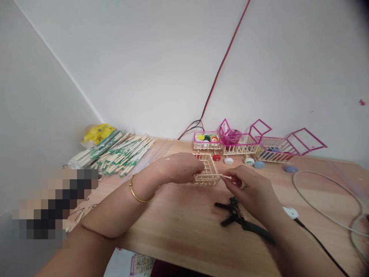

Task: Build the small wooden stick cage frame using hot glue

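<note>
A small open frame (213, 165) built from pale wooden sticks is held just above the table, near the middle of the head view. My left hand (184, 168) is closed on its left side, with the fingertips partly hidden behind the sticks. My right hand (252, 188) pinches a thin pale stick (226, 177) at the frame's near right corner. Whether that stick is fixed to the frame, I cannot tell. Below my right hand lies a black hand tool (235, 212) that looks like wire strippers, its handle partly under my forearm.
Stick carts (240, 148) with pink parts and bottle-cap wheels (228, 161) line the wall. Wrapped chopsticks (123, 154) and a yellow bag (99, 133) lie left. At right are a grey cable (325, 173) and a white plug (291, 212). A printed sheet (121, 261) shows at the front edge.
</note>
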Tool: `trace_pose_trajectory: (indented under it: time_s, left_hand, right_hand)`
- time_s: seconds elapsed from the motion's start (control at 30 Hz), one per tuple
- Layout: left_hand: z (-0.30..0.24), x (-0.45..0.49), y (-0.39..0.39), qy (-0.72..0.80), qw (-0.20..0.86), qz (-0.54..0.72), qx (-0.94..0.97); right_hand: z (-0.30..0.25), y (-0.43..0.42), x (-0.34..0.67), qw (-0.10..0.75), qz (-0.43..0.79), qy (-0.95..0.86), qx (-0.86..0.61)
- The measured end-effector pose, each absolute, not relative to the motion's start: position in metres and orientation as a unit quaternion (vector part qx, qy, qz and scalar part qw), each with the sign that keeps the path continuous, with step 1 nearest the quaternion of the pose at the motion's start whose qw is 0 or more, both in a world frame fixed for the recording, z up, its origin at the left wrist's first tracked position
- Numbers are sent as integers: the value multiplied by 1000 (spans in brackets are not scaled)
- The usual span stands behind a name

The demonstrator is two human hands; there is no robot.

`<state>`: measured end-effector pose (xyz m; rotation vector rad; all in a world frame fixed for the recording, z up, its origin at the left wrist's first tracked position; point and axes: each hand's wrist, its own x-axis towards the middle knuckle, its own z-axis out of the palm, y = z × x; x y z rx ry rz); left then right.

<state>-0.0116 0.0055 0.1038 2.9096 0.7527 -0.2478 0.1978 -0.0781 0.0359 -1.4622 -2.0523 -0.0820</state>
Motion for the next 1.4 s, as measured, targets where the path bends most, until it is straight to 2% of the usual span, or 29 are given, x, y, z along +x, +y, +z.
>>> trace_pose_trajectory:
  time_s: [1.4]
  left_hand:
    - [111, -10, 1, 255, 81, -86, 960]
  right_hand:
    - [38, -79, 200, 298, -39, -775, -556]
